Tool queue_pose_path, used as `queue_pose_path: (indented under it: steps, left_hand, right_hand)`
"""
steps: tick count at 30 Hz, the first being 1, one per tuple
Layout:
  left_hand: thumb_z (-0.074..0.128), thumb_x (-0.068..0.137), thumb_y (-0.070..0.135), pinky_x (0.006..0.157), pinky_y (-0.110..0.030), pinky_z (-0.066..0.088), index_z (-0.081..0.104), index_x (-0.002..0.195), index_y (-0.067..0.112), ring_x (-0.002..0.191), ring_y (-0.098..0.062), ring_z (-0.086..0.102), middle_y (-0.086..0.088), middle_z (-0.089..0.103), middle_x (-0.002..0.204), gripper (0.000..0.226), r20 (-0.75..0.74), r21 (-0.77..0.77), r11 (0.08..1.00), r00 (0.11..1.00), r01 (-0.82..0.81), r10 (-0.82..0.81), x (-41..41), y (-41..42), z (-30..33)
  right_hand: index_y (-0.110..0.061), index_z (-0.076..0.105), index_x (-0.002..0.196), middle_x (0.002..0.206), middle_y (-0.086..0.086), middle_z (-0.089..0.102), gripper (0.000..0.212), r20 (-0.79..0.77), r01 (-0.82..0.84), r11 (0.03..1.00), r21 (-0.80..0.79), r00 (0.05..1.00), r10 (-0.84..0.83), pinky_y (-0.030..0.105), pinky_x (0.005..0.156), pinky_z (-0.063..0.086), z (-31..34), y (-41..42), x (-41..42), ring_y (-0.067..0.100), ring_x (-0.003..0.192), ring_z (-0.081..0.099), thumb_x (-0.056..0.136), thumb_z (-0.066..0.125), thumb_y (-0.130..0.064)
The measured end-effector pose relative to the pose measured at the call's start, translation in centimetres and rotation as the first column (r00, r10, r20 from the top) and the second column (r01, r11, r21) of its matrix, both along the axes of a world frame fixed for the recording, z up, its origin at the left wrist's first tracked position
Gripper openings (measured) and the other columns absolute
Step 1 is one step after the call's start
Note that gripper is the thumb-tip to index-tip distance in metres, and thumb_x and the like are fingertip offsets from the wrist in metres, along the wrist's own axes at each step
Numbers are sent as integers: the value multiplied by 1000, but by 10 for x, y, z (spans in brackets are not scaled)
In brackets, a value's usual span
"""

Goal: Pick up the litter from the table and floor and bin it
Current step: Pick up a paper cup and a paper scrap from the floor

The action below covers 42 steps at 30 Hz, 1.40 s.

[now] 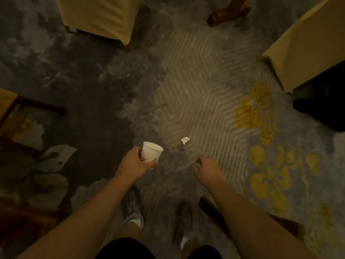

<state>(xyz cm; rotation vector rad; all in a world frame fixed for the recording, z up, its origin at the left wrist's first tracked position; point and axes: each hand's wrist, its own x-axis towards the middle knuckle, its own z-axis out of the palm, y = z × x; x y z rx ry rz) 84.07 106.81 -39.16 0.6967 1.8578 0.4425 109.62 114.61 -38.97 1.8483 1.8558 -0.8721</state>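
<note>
My left hand (135,161) grips a white paper cup (151,153) with red print, held upright above the carpet with its mouth open toward me. A small crumpled white scrap of paper (185,140) lies on the striped beige part of the carpet, a short way ahead of and between both hands. My right hand (206,168) hovers just below and right of the scrap, fingers loosely curled; a small pale bit may sit at its fingertips, too blurred to tell.
Yellow-covered chairs stand at the top left (99,14) and right (306,51), with a wooden leg (226,14) at the top centre. A wooden chair frame (22,113) is at the left. A dark wooden bar (214,212) lies by my right foot.
</note>
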Motion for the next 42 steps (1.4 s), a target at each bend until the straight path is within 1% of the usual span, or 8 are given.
queue_pose_path:
  steps: [13, 18, 21, 25, 31, 36, 39, 42]
  left_hand:
    - [85, 68, 45, 62, -19, 40, 53, 119, 23, 82, 1, 53, 9, 57, 108, 64, -4, -48, 972, 973, -230, 230, 3, 67, -243]
    - [85, 68, 47, 65, -19, 41, 51, 118, 24, 96, -12, 57, 8, 57, 110, 64, -21, -93, 963, 967, -254, 254, 27, 64, -332]
    - [85, 68, 45, 70, -24, 42, 53, 122, 19, 96, -13, 57, 5, 58, 111, 68, -22, -115, 961, 968, -251, 251, 39, 55, -364]
    - [85, 69, 44, 78, -31, 45, 52, 126, 18, 99, -15, 57, 0, 61, 121, 71, -12, -165, 952, 965, -259, 261, 46, 50, -381]
    - [86, 68, 42, 65, -19, 41, 53, 125, 20, 93, -9, 56, 5, 59, 114, 69, 10, -154, 952, 963, -266, 270, 31, 59, -363]
    - [86, 68, 42, 68, -20, 44, 54, 120, 22, 91, -7, 59, 5, 62, 111, 65, -12, -102, 965, 970, -242, 242, 10, 73, -346]
    - [86, 68, 42, 74, -23, 47, 53, 126, 20, 97, -10, 61, 3, 62, 116, 70, -19, -87, 969, 973, -231, 230, 5, 81, -347]
    - [86, 67, 43, 64, -15, 42, 54, 115, 25, 83, 2, 57, 10, 61, 103, 61, -31, -65, 980, 982, -186, 184, 10, 81, -363]
  right_hand:
    - [-8, 64, 117, 122, 20, 64, 32, -49, -23, 1000, -4, 999, 22, 38, 93, 46, -296, 136, 0, 37, 114, 58, 91, 61, -27]
    - [-10, 53, 131, 138, 18, 48, 45, 62, -167, 984, -64, 983, 171, 42, 102, 43, -405, 152, 3, 36, 124, 48, 94, 56, -35]
    - [-10, 46, 136, 143, 19, 39, 52, 81, -149, 985, -91, 984, 156, 44, 106, 40, -450, 149, 9, 36, 130, 42, 91, 63, -30]
    - [-5, 39, 143, 151, 21, 26, 53, 214, -242, 962, -130, 940, 265, 42, 110, 35, -481, 144, 13, 37, 138, 31, 95, 54, -22]
    - [-1, 55, 130, 136, 24, 51, 39, 243, -354, 918, -177, 889, 389, 41, 104, 42, -475, 165, 5, 36, 126, 49, 94, 57, -15]
    - [1, 59, 126, 133, 23, 55, 34, 193, -279, 954, -113, 935, 296, 39, 100, 46, -457, 183, -4, 36, 121, 55, 93, 58, -11]
    - [-6, 54, 127, 139, 23, 39, 37, 134, -168, 986, -10, 977, 168, 48, 101, 46, -455, 181, -2, 43, 118, 52, 91, 59, -12]
    - [-10, 54, 129, 140, 24, 37, 39, 118, -169, 984, -62, 978, 175, 46, 105, 41, -469, 175, 6, 42, 122, 48, 91, 60, -16]
